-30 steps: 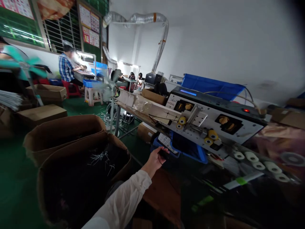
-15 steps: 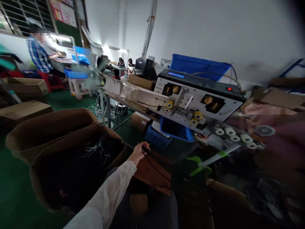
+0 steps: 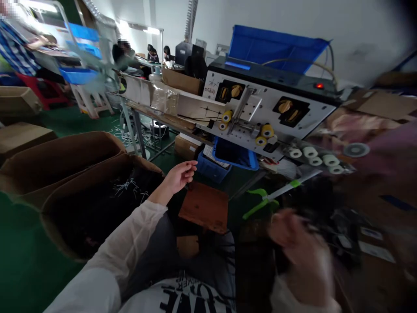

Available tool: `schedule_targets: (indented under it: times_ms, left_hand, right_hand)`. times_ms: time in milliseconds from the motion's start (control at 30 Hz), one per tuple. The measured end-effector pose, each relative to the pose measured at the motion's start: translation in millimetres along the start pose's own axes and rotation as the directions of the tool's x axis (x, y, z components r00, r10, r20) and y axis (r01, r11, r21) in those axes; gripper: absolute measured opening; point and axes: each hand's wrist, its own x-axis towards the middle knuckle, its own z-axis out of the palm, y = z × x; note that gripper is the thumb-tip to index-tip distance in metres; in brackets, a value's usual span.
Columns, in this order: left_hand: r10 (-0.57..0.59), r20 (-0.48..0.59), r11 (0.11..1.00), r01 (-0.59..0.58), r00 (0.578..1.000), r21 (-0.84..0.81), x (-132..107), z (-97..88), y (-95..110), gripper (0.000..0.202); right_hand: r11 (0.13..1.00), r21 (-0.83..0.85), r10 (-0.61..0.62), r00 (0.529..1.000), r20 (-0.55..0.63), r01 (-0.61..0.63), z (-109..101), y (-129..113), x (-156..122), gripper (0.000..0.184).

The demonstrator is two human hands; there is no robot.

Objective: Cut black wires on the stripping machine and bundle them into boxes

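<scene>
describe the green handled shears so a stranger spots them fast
Start at the white machine panel with yellow rollers. Below its row of white spools, right of the brown board, sit the shears. Nothing else nearby has bright green handles and a long pale blade slanting up toward the spools.

I have a narrow gap past the fingers [image 3: 190, 164] of my left hand [image 3: 176, 178]: a blue plastic crate [image 3: 211, 168] sits just beyond them, and an open cardboard box [image 3: 143, 164] is close on their left. Below the fingers, a brown board [image 3: 203, 208] blocks the way down, with a free lane between it and a green-handled tool [image 3: 260, 203], toward my blurred right hand [image 3: 295, 248].
</scene>
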Motion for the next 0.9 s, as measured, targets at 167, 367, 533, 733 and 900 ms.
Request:
schedule_targets:
  times_ms: [167, 367, 533, 733, 900]
  left_hand:
    - [0.019, 0.123, 0.986, -0.039, 0.992, 0.163, -35.4, 36.0, -20.1, 0.030]
    - [0.056, 0.012, 0.992, -0.057, 0.998, 0.114, -43.6, 38.7, -29.7, 0.048]
    - [0.085, 0.013, 0.993, -0.086, 0.996, 0.077, -52.6, 40.3, -25.6, 0.080]
    - [0.119, -0.002, 0.966, -0.116, 0.993, 0.230, -59.8, 35.2, -30.3, 0.073]
    - [0.056, -0.024, 0.860, -0.036, 0.998, 0.509, -64.4, 33.2, -40.5, 0.049]
  right_hand:
    - [0.983, -0.156, 0.015, 0.801, 0.598, 0.098, 53.8, 51.2, 13.0, 0.024]
    - [0.947, -0.279, 0.088, 0.704, 0.705, 0.161, 79.7, 86.5, 20.4, 0.032]
    - [0.929, -0.347, 0.195, 0.629, 0.752, 0.127, 83.1, 89.7, 22.0, 0.034]
    - [0.933, -0.357, 0.256, 0.610, 0.750, 0.047, 86.1, 94.0, 24.5, 0.037]
    - [0.871, -0.462, 0.261, 0.643, 0.720, 0.164, 90.2, 96.5, 25.1, 0.041]
